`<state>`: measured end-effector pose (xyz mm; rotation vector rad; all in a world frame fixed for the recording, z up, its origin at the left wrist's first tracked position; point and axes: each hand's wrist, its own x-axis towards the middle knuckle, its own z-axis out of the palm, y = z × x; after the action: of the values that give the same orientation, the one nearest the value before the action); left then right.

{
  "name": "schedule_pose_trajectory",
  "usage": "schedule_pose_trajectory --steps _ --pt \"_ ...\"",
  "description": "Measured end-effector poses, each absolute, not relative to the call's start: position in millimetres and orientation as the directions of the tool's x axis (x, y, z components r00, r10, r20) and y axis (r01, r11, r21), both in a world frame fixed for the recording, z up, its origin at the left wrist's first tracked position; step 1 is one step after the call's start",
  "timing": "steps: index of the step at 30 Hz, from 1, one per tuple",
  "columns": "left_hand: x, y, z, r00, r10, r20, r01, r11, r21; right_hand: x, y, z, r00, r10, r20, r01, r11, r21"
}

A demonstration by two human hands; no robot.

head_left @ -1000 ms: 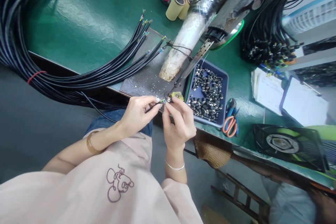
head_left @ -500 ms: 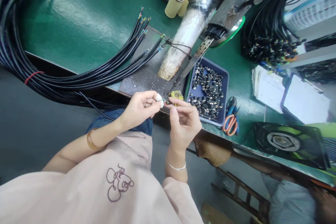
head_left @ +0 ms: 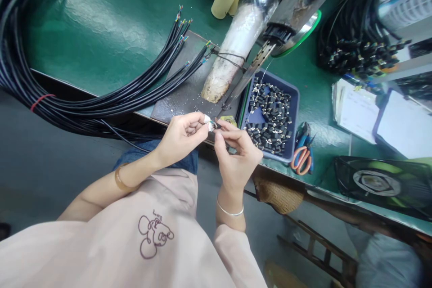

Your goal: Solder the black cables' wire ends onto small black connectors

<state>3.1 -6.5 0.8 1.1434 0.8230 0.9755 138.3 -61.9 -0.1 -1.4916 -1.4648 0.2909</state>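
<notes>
At the left of the green bench [head_left: 111, 22] lies a heavy bundle of black cables [head_left: 84, 105]. Just off the bench edge, the left hand [head_left: 180, 137] pinches the end of a thin black cable [head_left: 121, 134] against a small dark part [head_left: 217, 124] gripped in the right hand [head_left: 236, 157]. Further right sits a blue tray [head_left: 294, 119] of black connectors, then scissors [head_left: 302, 155].

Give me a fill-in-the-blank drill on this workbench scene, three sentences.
The left hand and right hand pinch a small part together beside the ____ tray of black connectors.
A ____ tie binds the black cable bundle.
The silver bracelet sits on the ____ wrist.
Missing words: blue, red, right.
</notes>
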Motion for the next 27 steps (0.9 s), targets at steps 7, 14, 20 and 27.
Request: schedule_pose_trajectory --steps 7,14,20,27 --pt "3.3 -6.7 0.2 0.338 0.938 -0.072 -0.162 0.133 0.978 141.4 -59.7 3.0 0.198 0.870 0.452 0.660 0.222 -0.717" --pt "6.2 -3.5 1.0 0.324 0.945 -0.040 -0.106 0.078 0.991 144.0 -57.0 7.1 0.124 0.859 0.497 0.726 0.263 -0.636" --pt "6.5 -2.8 4.9 0.323 0.946 -0.026 -0.105 0.063 0.992 144.1 -55.6 11.4 0.121 0.847 0.517 0.756 0.259 -0.601" --pt "6.2 -3.7 6.4 0.321 0.947 -0.011 -0.109 0.049 0.993 143.2 -54.8 14.7 0.098 0.821 0.562 0.782 0.285 -0.553"
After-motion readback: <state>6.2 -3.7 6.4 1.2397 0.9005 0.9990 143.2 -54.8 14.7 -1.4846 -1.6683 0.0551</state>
